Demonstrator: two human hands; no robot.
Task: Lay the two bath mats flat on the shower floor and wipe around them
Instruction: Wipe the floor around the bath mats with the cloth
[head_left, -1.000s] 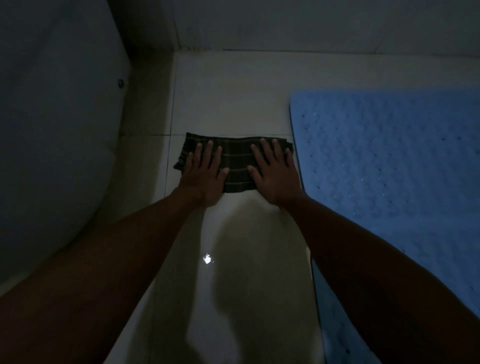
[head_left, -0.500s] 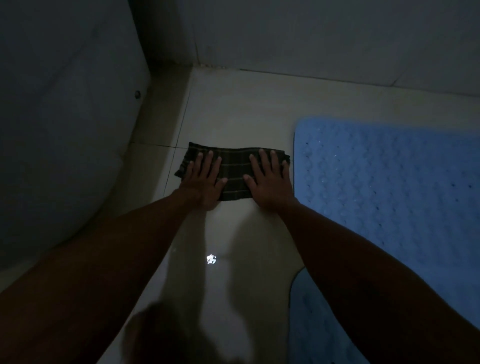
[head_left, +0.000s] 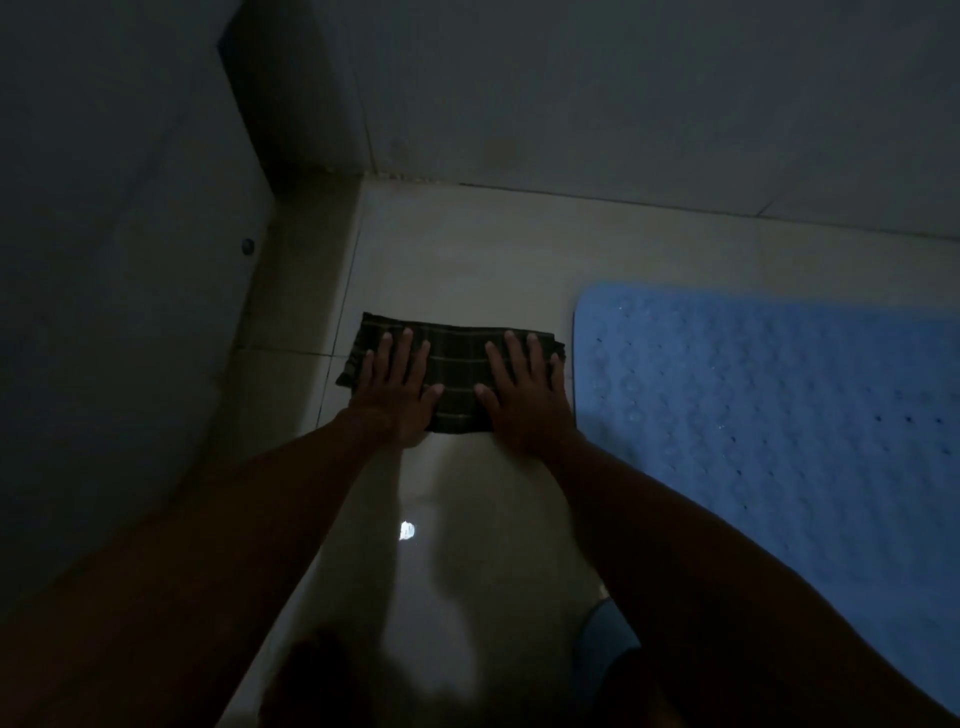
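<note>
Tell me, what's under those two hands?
A dark striped cloth lies under the left hand and right hand, flat on the pale tile floor. The floor beneath the cloth is covered, so it cannot be seen.

The pale tiled shower floor (head_left: 467, 260) carries a folded dark plaid cloth (head_left: 457, 364) just beside a blue bath mat (head_left: 753, 415).

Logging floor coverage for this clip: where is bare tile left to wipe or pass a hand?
Bare tile runs between the folded dark plaid cloth and the back wall, and nearer, between the forearms. It is tight where the right hand nears the blue bubbled bath mat. The left hand has a narrow strip beside the left wall.
</note>
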